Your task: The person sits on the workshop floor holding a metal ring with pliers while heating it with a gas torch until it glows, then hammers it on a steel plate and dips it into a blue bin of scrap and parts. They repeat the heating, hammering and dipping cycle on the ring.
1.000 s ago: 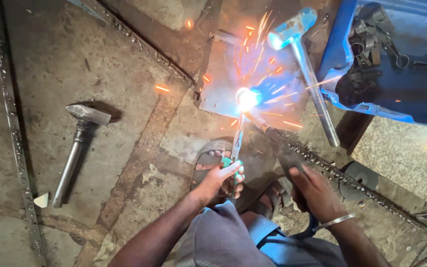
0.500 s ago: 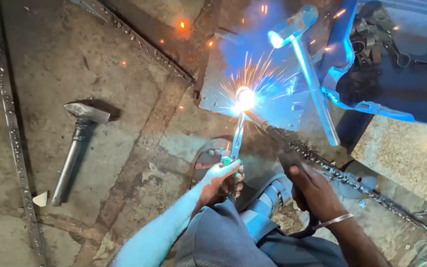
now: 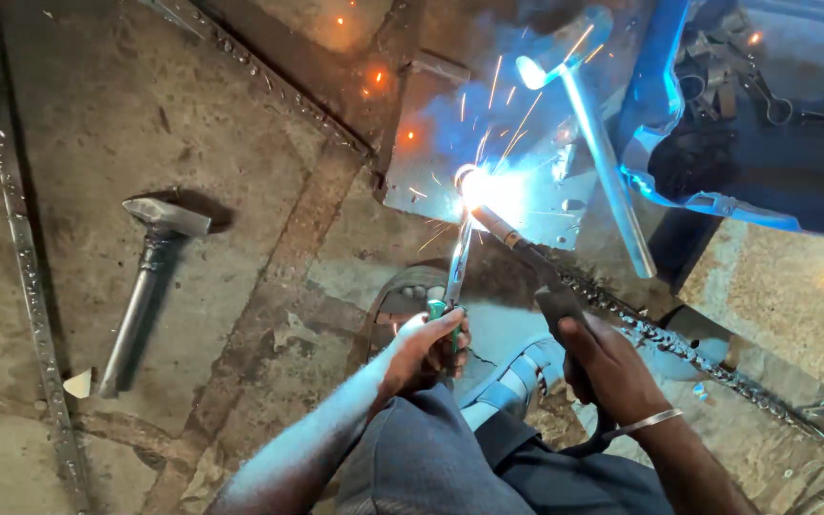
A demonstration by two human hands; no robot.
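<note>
My left hand (image 3: pixel 426 348) grips a green-handled tool (image 3: pixel 455 272) whose thin metal shaft points up at the bright weld arc (image 3: pixel 469 186). My right hand (image 3: pixel 603 367), with a metal bangle on the wrist, grips the dark handle of a welding torch (image 3: pixel 522 248) whose tip meets the arc. The arc burns on the lower left part of a flat steel plate (image 3: pixel 536 205) lying on the floor, and sparks fly up and to the right. My knee and dark trousers fill the bottom centre.
A steel hammer (image 3: pixel 140 291) lies on the concrete to the left. A second hammer with a long metal handle (image 3: pixel 603 162) rests on the plate. A blue plastic crate (image 3: pixel 717 143) with dark metal parts stands top right. Rough welded strips (image 3: pixel 26 257) cross the floor.
The arc keeps burning at the same spot; the sparks are fewer and now fly up and right. Both hands hold nearly still, with blue light spread wider over the plate and crate.
</note>
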